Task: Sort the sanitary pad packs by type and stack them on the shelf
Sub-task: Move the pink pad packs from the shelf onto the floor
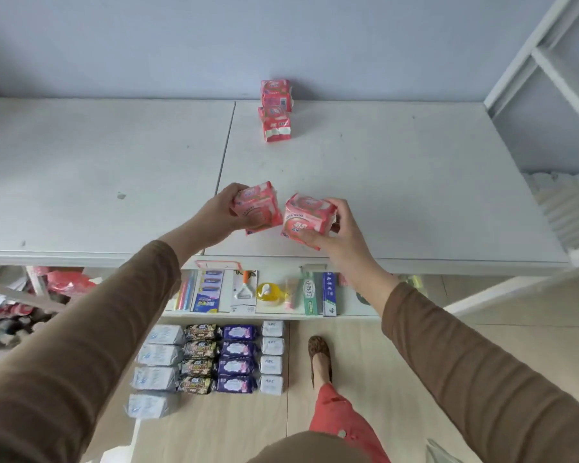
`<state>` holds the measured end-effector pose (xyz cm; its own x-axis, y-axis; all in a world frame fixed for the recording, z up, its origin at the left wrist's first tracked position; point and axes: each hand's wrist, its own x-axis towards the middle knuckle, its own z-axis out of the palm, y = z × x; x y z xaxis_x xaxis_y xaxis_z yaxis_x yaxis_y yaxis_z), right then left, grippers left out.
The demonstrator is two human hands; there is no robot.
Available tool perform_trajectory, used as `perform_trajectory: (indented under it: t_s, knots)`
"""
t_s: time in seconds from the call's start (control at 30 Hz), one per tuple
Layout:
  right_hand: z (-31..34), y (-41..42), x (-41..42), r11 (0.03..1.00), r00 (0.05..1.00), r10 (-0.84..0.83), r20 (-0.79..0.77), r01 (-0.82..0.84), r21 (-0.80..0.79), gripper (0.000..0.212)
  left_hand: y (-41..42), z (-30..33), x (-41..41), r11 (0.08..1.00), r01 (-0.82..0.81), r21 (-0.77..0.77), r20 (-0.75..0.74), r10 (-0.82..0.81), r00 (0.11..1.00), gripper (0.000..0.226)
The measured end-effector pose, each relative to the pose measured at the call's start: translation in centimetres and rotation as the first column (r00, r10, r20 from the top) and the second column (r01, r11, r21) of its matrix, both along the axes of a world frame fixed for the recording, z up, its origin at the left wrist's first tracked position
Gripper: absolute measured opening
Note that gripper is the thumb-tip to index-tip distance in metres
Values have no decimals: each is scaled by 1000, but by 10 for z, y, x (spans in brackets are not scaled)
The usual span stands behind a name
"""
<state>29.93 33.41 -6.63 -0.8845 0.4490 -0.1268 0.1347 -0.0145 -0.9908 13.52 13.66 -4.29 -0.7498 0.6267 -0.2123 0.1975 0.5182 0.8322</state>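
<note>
Nearest, on the floor below the shelf's front edge, most of the stock is waiting in four rows sorted by type: pale blue-white packs (156, 367) on the left, dark patterned packs (198, 357), purple packs (237, 359), and small white packs (272, 357) on the right. None of these is on the shelf yet, so I judge the bulk of the stacking is still ahead.

Above them, both hands are reaching over the front edge of the white shelf (415, 182), near its middle seam. The left hand (221, 212) is gripping a pink pack (257, 208), fingers wrapped round its left side and thumb across the near face. The right hand (335, 228) is closed on a second pink pack (308, 217), fingers curled over its right end and thumb under the near edge. The two packs are just beside each other, held a little tilted; whether they are touching the shelf surface I cannot tell.

Farther back, toward the rear edge of the shelf and against the wall, a front pink pack (275, 125) is standing upright, and a rear pink pack (276, 94) is standing directly behind it, touching or nearly so. So the pink type looks half placed, two set and two in hand, with four other types remaining.
</note>
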Motion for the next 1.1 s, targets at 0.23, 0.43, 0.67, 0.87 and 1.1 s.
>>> perform_trajectory:
  t_s: [0.23,0.43,0.67,0.87,1.1]
  knots:
    - [-12,-61,114,1000,997,1,73,-1,-3,66,-60,-9,107,997,43,67,129,-51,990,52]
    - [-51,-76,185,999,983,25,180,-16,-50,63,-82,-55,167,992,124,-28,189,-116,975,53]
    - [-152,-79,244,997,950,-31,310,52,-61,57,-88,-161,218,992,66,-106,333,-27,942,50]
    - [-267,-85,266,996,919,-45,392,74,-59,56,-81,-277,235,977,109,-181,325,-45,945,58]
    - [-433,-89,265,998,893,-61,445,65,6,51,-56,-443,220,949,145,-280,250,-74,966,62]
